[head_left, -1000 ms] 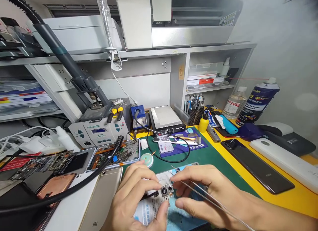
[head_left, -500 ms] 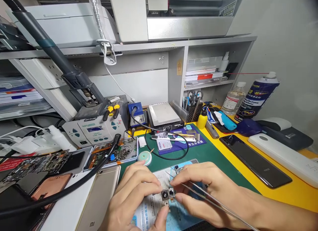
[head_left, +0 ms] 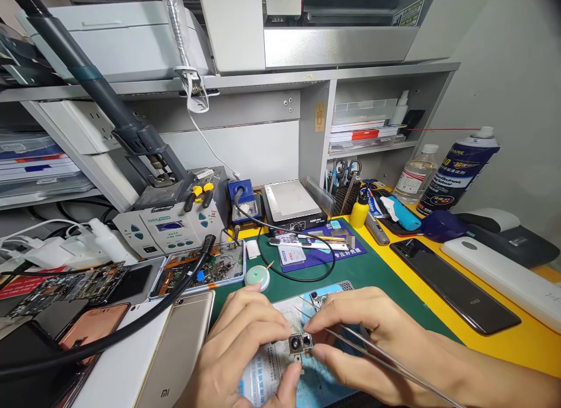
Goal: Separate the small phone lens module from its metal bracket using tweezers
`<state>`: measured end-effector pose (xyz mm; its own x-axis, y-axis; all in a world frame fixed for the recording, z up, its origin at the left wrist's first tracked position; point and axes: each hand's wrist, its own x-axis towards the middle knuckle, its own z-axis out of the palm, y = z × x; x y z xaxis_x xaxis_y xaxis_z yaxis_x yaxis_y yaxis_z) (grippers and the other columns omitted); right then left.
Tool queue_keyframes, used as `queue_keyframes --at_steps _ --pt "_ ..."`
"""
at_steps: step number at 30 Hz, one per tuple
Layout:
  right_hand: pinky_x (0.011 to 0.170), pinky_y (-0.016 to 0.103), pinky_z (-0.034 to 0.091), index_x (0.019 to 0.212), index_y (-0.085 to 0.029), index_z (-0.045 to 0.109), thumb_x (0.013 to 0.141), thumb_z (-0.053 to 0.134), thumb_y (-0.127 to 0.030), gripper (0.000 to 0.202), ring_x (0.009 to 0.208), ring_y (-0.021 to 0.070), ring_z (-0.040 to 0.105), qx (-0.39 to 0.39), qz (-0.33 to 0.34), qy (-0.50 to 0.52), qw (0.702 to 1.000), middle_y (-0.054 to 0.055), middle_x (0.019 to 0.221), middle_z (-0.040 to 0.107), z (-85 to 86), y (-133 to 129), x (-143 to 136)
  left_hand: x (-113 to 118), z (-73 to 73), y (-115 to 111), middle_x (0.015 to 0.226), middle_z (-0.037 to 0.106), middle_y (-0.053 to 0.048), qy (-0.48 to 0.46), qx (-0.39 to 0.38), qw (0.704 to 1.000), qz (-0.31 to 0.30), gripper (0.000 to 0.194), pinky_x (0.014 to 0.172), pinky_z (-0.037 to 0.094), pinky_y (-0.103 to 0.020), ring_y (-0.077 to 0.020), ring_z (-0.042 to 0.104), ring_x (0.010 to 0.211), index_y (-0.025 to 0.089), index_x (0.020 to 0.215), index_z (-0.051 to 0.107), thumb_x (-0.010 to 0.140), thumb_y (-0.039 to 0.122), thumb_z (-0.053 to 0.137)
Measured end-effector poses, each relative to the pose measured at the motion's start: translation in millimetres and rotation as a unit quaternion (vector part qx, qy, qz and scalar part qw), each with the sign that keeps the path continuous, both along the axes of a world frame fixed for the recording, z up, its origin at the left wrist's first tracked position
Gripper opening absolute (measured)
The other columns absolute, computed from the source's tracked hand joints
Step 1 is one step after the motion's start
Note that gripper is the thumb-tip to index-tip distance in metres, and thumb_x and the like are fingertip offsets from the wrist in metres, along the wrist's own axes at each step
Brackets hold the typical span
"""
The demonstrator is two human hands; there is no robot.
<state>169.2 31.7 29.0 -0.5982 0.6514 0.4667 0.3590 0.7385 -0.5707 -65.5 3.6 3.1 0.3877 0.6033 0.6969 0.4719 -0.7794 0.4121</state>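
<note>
Silver-edged camera module: two squarish housings side by side, larger with round dark lens, smaller at its right, also dark-lensed; small tab below, bit of orange at right underside. Sits between hands, over pale-and-blue mat. Left hand pinching module, index at upper-left edge, thumb below by tab. Right hand grasping tweezers; its index and thumb tips right beside smaller housing, cannot tell if touching. Tweezer tips apart from module, beyond it.
</note>
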Motion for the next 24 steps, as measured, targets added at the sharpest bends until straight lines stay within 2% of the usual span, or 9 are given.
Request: queue_keyframes --at_steps 8,24 --pt "0.063 0.023 0.053 0.09 -0.017 0.077 0.085 0.071 -0.021 0.009 0.062 0.016 0.07 -0.068 0.018 -0.028 0.997 0.006 0.076 0.081 2.4 3.5 -0.3 0.1 0.5 1.2 0.093 0.069 -0.004 -0.001 -0.022 0.999 -0.024 0.034 0.097 0.049 -0.048 -0.0193 0.062 0.089 0.017 0.107 0.059 0.077 0.004 0.07" --pt "0.067 0.024 0.054 0.09 -0.017 0.077 0.084 0.072 -0.023 0.01 0.071 0.0192 0.073 -0.066 0.012 -0.038 0.997 0.007 0.081 0.081 2.6 2.1 0.6 -0.3 1.6 0.0 0.094 0.071 -0.003 -0.006 -0.066 0.997 -0.027 0.035 0.094 0.051 -0.047 -0.0212 0.063 0.09 0.02 0.108 0.06 0.078 0.008 0.072"
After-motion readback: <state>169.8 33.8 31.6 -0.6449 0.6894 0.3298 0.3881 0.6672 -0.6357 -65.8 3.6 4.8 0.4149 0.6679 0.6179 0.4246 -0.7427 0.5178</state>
